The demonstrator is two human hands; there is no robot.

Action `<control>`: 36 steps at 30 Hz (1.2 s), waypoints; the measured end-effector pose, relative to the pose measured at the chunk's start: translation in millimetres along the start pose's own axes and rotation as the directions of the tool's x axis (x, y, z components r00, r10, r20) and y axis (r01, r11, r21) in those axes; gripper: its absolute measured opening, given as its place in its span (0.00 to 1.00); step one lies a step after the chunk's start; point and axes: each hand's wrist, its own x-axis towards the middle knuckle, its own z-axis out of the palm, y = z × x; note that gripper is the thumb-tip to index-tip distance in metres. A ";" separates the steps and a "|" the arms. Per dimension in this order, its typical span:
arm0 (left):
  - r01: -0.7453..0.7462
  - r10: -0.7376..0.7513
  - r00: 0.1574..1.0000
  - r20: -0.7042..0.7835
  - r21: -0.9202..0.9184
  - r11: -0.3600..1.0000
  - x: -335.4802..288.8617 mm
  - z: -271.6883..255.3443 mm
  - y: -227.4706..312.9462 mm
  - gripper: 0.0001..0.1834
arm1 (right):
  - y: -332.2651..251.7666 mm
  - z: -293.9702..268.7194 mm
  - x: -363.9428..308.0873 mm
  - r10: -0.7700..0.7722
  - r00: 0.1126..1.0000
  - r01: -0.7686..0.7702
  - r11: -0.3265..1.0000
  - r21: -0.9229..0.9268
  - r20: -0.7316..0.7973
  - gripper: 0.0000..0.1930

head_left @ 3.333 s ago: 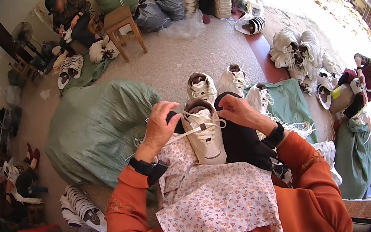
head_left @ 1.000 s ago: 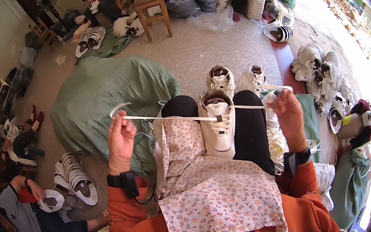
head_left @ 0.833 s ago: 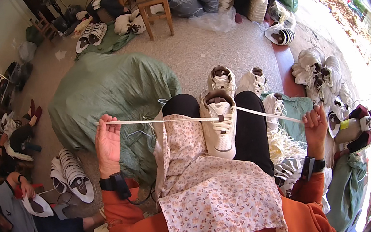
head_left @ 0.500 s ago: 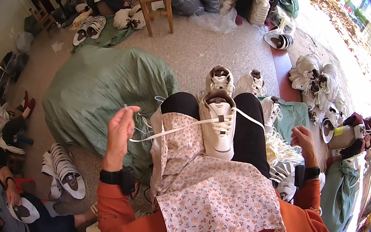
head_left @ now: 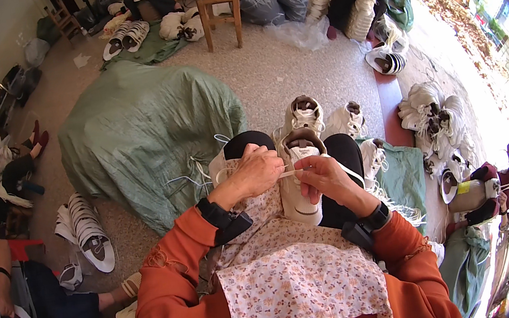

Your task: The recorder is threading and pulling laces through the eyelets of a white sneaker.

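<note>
A cream shoe [head_left: 302, 209] with a brown lining rests on my lap, its toe toward me. Above its laced front, my left hand [head_left: 255, 170] is closed with its fingertips on a flat white shoelace [head_left: 288, 173]. My right hand [head_left: 327, 178] pinches the same lace just to the right, and a short stretch shows between the two hands. Fingers cover most of the shoe's eyelets. Directly beyond it stands another laced shoe [head_left: 304, 115], with a further pale shoe [head_left: 348, 118] to its right.
A large green cloth-covered heap [head_left: 145, 122] rises at my left front. Stacked shoe uppers [head_left: 91, 237] lie on the left floor; a pile of white uppers [head_left: 433, 111] is at right. A wooden stool [head_left: 219, 11] stands far ahead. Co-workers sit around.
My left hand has come in from the left to the shoe, and my right hand from the right. Both now meet at the lace, which was stretched out leftward before.
</note>
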 end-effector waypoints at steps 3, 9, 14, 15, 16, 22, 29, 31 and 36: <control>-0.090 0.087 0.993 0.080 0.033 0.995 6.0 3.5 -7.0 0.11 | 4.6 -1.1 2.5 -0.022 1.000 0.022 1.000 -0.012 0.013 0.17; -0.112 0.117 0.989 0.086 -0.055 0.992 14.4 5.4 -10.7 0.09 | 10.7 1.5 -0.7 -0.086 0.996 0.089 0.993 -0.073 0.039 0.19; 0.051 -0.054 0.999 -0.002 -0.277 0.960 20.6 -26.3 -9.4 0.16 | 6.4 -1.7 -2.6 -0.059 0.997 0.062 0.996 -0.057 0.052 0.17; -0.003 -0.035 0.994 -0.107 -0.341 0.940 23.0 -28.5 -12.0 0.23 | 2.2 -1.8 -3.5 -0.039 0.998 0.041 0.998 -0.050 0.049 0.16; -0.084 0.036 0.990 -0.134 -0.369 0.926 23.9 -30.3 -13.7 0.26 | -5.1 -3.0 -5.5 -0.037 0.998 0.039 0.998 -0.054 0.048 0.16; 0.052 0.101 0.973 0.206 -0.626 0.778 36.5 -32.7 -26.2 0.20 | -20.7 -25.9 6.9 -0.557 0.826 0.278 0.538 -0.796 -0.088 0.06; -0.012 0.106 0.987 0.122 -0.603 0.798 40.4 -19.5 -29.0 0.17 | -12.0 -22.7 33.7 -0.481 0.861 0.408 0.455 -0.792 0.167 0.06; 0.001 0.084 0.990 0.116 -0.594 0.804 39.7 -18.2 -29.3 0.17 | -5.3 -17.9 41.9 -0.506 0.844 0.420 0.420 -0.804 0.177 0.05; 0.046 0.062 0.989 0.136 -0.673 0.739 36.2 -22.4 -24.3 0.18 | -14.1 -19.6 36.8 -0.483 0.836 0.411 0.234 -0.881 0.262 0.05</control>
